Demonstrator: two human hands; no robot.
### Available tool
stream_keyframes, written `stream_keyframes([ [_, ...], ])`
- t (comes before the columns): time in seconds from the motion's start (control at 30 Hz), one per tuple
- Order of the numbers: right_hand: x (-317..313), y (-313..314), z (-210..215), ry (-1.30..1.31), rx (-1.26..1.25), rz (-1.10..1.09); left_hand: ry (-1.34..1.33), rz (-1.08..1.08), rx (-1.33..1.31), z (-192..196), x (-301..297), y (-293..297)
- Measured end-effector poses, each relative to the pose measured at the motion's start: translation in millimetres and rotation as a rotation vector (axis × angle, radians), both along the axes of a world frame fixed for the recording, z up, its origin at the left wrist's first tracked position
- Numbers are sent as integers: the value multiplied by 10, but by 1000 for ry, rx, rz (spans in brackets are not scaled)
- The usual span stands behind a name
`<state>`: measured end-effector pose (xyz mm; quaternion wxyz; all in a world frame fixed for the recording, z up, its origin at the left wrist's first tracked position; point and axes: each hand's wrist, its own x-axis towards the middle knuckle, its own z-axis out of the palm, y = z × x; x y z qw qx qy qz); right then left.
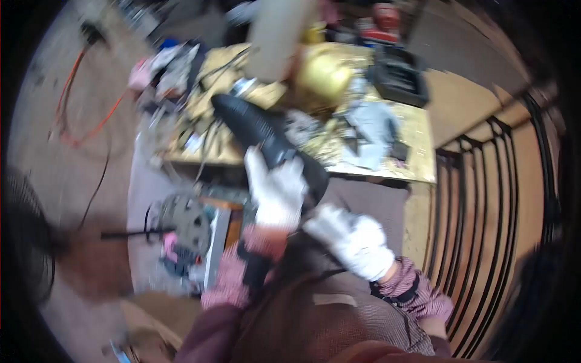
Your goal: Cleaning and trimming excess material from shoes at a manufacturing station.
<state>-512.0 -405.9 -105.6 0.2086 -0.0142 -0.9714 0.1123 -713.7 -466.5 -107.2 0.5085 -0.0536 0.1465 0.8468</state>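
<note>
A long black, tapered power tool with a smooth plastic body (266,136) sits at the centre of the view, angled from upper left down to lower right, its narrow nose out over the near edge of the workbench and its thicker rear end low, close to the person's chest. The left hand (275,190), in a white work glove, wraps around the tool's middle, fingers closed tight over the body. The right hand (354,239), also white-gloved, is at the tool's rear end, fingers curled toward it; motion blur hides whether it truly clamps the tool or just rests against it, so that one I cannot tell. Pink patterned sleeves (417,290) run back from both wrists. Beyond the tool lies a pale wooden workbench (417,145), crowded: a rounded shiny yellow object (321,75) near its middle, crumpled grey cloth (372,130) to the right, and at the far right corner an open black tool case (399,75), its contents too blurred to make out. Loose wires and small bits litter the bench's left side. On the floor to the left sits a round grey machine part (184,221), and further out an orange cable (75,103) loops across the ground. To the right stands a black curved metal railing (502,199).
</note>
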Motion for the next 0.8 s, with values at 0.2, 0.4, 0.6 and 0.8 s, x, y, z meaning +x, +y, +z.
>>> stream_keyframes([
  [0.2, 253, -140, 142, -35, 228, -5, 428, -81, -220, 291, 857, -327],
  [0.4, 1089, 232, 1209, 217, 476, -329, 631, -425, 301, 1311, 1352, 161],
  [0.6, 2275, 724, 2656, -77, 1478, -1193, 1085, -814, 905, 1788, 1653, 346],
  [0.8, 3848, 1026, 4468, -306, 1261, -1105, 1119, -865, 526, 1266, 1456, 368],
])
